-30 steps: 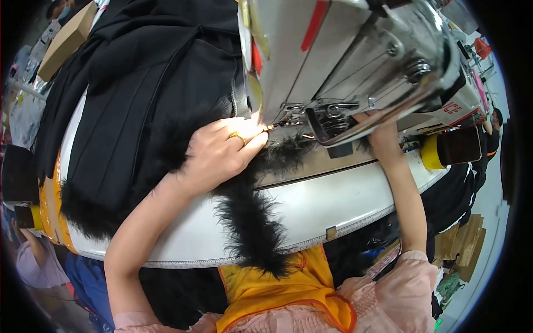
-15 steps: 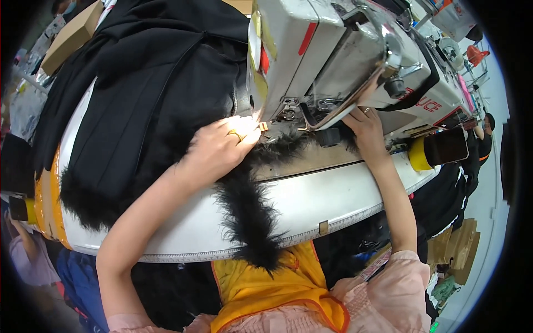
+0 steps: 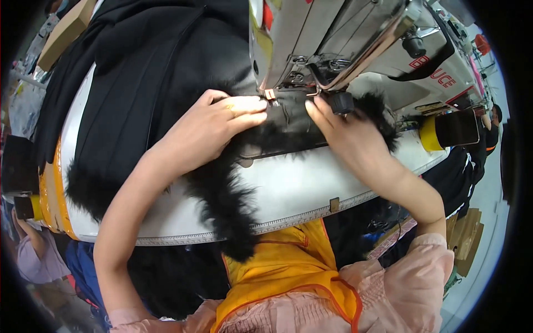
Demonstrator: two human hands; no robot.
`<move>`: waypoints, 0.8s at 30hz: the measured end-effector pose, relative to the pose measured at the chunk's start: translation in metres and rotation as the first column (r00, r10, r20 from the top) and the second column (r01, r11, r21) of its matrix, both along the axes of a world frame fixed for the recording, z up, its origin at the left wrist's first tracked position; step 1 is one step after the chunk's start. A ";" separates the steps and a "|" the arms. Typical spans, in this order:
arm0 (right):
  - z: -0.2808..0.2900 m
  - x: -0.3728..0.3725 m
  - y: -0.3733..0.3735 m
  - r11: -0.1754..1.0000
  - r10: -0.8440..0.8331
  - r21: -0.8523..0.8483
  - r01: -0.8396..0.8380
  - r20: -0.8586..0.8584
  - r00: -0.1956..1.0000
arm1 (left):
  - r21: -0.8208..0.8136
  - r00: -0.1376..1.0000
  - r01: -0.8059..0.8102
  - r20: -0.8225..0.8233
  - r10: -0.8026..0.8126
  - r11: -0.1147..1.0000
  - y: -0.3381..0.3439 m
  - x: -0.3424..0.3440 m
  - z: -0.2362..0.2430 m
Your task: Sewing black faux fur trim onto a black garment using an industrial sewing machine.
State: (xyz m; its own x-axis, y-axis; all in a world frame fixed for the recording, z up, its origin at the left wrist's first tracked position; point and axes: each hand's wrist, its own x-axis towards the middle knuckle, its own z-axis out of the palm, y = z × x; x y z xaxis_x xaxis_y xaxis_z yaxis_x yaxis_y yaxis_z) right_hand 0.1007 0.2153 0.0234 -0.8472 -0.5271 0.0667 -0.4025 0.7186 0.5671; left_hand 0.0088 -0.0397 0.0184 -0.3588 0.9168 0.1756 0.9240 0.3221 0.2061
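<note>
Black cloth (image 3: pixel 291 111) with a fluffy black fur trim (image 3: pixel 225 205) lies under the head of a white sewing machine (image 3: pixel 322 41). My left hand (image 3: pixel 214 125), a ring on one finger, is closed on the cloth just left of the lit needle area, its thumb and forefinger close together. On the other side, my right hand (image 3: pixel 355 139) lies on the cloth with its fingers stretched toward the presser foot. Its far fingers are partly hidden behind a black knob (image 3: pixel 341 102). The fur strip hangs over the table's front edge.
A large pile of black garment cloth (image 3: pixel 133 83) covers the table's left side. A measuring tape (image 3: pixel 288 218) runs along the front edge. To the right is a yellow holder with a dark screen (image 3: pixel 436 132). A cardboard box (image 3: pixel 65 34) stands at the far left.
My right hand has come left from behind the machine head onto the cloth near the needle. My left hand has shifted slightly left and away from me. Smooth black cloth now shows between the hands.
</note>
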 end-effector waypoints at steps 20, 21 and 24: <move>-0.024 -0.042 0.014 0.687 0.374 -0.715 -0.130 0.195 0.907 | 0.198 0.940 -0.196 -0.242 0.242 0.960 0.038 0.037 -0.006; -0.020 -0.045 0.013 0.567 0.285 -0.805 0.172 0.388 0.877 | 0.193 0.937 -0.206 -0.244 0.251 0.959 0.043 0.036 -0.006; -0.007 -0.049 0.015 0.396 0.424 -0.918 -0.002 0.181 0.887 | 0.268 0.903 -0.225 -0.304 0.304 0.937 0.054 0.029 -0.017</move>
